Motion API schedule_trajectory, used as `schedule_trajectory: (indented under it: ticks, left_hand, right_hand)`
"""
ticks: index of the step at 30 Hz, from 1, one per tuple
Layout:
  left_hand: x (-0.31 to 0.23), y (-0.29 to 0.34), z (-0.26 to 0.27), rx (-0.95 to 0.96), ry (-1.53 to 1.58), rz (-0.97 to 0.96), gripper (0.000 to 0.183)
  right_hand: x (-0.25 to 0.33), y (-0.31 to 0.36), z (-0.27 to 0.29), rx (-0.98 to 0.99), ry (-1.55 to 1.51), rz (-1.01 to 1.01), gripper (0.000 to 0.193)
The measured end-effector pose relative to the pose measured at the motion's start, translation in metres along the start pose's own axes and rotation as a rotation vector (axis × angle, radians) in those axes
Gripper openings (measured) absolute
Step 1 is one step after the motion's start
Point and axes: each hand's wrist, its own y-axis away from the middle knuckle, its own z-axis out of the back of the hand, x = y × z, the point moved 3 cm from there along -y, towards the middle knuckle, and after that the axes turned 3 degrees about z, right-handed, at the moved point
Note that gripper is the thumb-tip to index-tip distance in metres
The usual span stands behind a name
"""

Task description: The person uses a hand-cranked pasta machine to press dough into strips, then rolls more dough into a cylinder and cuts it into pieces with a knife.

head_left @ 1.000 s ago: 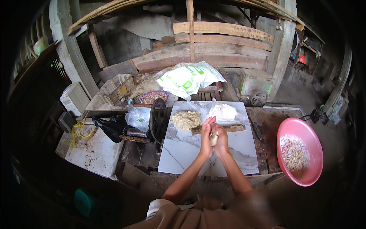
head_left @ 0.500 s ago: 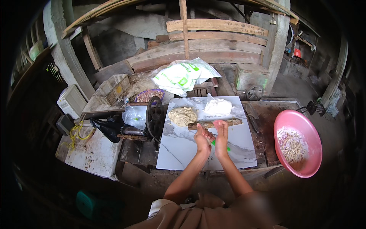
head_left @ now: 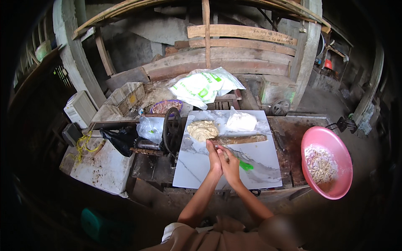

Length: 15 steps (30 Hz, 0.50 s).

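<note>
My left hand (head_left: 214,159) and my right hand (head_left: 230,166) are pressed together, palm to palm, over a white marble-patterned board (head_left: 190,169). A small beige piece, apparently dough (head_left: 226,156), shows at my right hand's fingers. Whatever lies between the palms is hidden. Just beyond my fingertips, a worn wooden rolling pin (head_left: 243,139) lies crosswise. A soft mound of pale dough (head_left: 202,130) sits at the board's far left. White flour in a clear bag (head_left: 241,122) rests at the far right. A bright green object (head_left: 246,165) lies flat beside my right hand.
A pink basin (head_left: 349,161) holding floured pieces stands at the right. Left of the board are a dark wheel (head_left: 171,131) and a clear plastic bag (head_left: 150,129). Behind lie white-and-green sacks (head_left: 205,88), a purple-rimmed basket (head_left: 166,101) and a crate (head_left: 125,98).
My hands were apart at the rolling pin. They have come together and drawn nearer to me, leaving the pin lying on the board. The green object is more exposed now.
</note>
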Motion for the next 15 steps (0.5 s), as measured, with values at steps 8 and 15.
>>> schedule_trajectory:
  ticks: [8,15]
  left_hand:
    - [-0.024,0.013,-0.018,-0.185,-0.556,-0.812,0.053]
    - [-0.035,0.022,-0.019,-0.219,-0.631,-0.924,0.047]
  right_hand:
    - [-0.033,0.010,-0.002,0.005,-0.359,-0.307,0.027]
    - [-0.048,-0.004,0.000,0.270,-0.974,-0.706,0.017]
